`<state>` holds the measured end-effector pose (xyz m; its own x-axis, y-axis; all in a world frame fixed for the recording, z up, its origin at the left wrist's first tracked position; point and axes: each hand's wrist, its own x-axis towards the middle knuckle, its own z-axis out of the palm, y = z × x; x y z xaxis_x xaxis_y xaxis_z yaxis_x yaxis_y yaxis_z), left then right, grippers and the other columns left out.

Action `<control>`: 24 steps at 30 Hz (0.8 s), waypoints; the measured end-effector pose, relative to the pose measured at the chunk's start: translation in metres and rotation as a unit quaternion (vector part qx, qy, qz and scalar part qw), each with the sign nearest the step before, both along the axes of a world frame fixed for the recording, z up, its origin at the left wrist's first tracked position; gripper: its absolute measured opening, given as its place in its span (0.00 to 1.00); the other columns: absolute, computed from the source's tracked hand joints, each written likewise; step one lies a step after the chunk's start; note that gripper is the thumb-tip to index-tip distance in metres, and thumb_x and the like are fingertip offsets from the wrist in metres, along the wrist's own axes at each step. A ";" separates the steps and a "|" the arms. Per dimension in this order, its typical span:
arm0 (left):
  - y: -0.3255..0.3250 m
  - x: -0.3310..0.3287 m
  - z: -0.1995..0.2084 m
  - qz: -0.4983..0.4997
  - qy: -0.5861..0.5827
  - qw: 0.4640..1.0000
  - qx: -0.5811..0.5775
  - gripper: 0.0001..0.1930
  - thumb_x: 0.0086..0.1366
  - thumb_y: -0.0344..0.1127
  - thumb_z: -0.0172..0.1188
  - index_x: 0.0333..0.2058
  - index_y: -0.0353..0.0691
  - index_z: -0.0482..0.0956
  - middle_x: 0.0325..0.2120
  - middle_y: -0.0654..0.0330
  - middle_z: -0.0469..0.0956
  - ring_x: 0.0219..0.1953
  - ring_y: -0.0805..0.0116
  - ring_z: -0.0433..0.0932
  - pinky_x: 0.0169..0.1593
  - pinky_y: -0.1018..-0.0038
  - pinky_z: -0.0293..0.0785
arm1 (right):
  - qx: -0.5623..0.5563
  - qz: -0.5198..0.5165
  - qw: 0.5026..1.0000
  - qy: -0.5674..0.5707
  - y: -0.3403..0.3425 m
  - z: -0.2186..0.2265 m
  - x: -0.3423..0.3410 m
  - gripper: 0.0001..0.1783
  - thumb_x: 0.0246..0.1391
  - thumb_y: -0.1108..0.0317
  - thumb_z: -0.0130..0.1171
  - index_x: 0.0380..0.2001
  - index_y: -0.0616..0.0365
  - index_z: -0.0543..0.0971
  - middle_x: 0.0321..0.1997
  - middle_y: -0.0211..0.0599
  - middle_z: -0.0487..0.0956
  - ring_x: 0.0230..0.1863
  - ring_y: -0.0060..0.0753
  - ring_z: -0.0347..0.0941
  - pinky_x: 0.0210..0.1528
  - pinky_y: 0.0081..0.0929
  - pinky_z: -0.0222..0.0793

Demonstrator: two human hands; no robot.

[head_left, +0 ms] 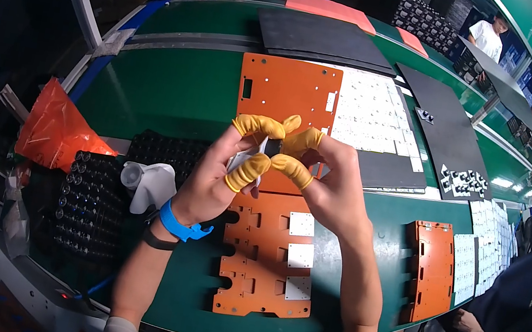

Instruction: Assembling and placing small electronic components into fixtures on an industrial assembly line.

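Note:
Yellow finger cots cover the fingertips of both hands. My left hand [205, 180], with a blue strap and a dark band at the wrist, is closed in a pinch. My right hand [339, 189] meets it fingertip to fingertip. A small black part [273, 147], mostly hidden by the fingers, is pinched between them. Something white [238, 160] shows inside my left hand; its kind is hidden. Below the hands lies an orange fixture plate [247, 291] with notches in its left edge and three white square plates [300, 256] along its right side. A second orange plate [287, 88] lies beyond.
Left are a black tray of round clear-topped parts [88, 206], a white roll [152, 185] and an orange bag [59, 129]. White sheets [375, 114], black boards [324, 40] and small black-and-white parts [463, 183] lie farther off. At right, a co-worker [513, 295] stands near another orange fixture [431, 270].

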<state>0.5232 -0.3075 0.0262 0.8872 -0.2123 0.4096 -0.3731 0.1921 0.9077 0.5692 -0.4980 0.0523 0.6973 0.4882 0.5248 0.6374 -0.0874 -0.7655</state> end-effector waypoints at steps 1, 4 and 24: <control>0.000 0.001 -0.001 -0.007 0.014 1.000 -0.008 0.22 0.72 0.43 0.56 0.59 0.40 0.66 0.45 0.64 0.76 0.30 0.84 0.69 0.32 0.83 0.71 | -0.010 -0.015 1.000 -0.019 0.000 0.001 0.000 0.11 0.54 0.70 0.69 0.34 0.67 0.80 0.25 0.38 0.80 0.23 0.23 0.74 0.26 0.23 0.70; 0.000 0.001 -0.003 -0.018 0.037 0.999 -0.021 0.22 0.73 0.44 0.55 0.60 0.40 0.65 0.40 0.65 0.75 0.27 0.84 0.66 0.32 0.82 0.71 | -0.044 -0.032 0.998 -0.017 -0.001 0.004 -0.002 0.11 0.55 0.70 0.68 0.35 0.68 0.80 0.27 0.37 0.81 0.24 0.22 0.74 0.27 0.24 0.70; -0.004 0.015 -0.019 -0.015 0.113 0.991 -0.076 0.16 0.78 0.42 0.46 0.56 0.39 0.68 0.28 0.66 0.73 0.24 0.78 0.70 0.31 0.78 0.73 | -0.011 -0.151 0.987 -0.053 0.018 -0.014 -0.004 0.09 0.54 0.74 0.67 0.34 0.68 0.78 0.22 0.42 0.79 0.23 0.30 0.78 0.25 0.28 0.71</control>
<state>0.5384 -0.3113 0.0069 0.9542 -0.1917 0.2297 -0.1549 0.3403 0.9275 0.5654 -0.4801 0.0381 0.7538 0.2795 0.5947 0.6570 -0.3012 -0.6911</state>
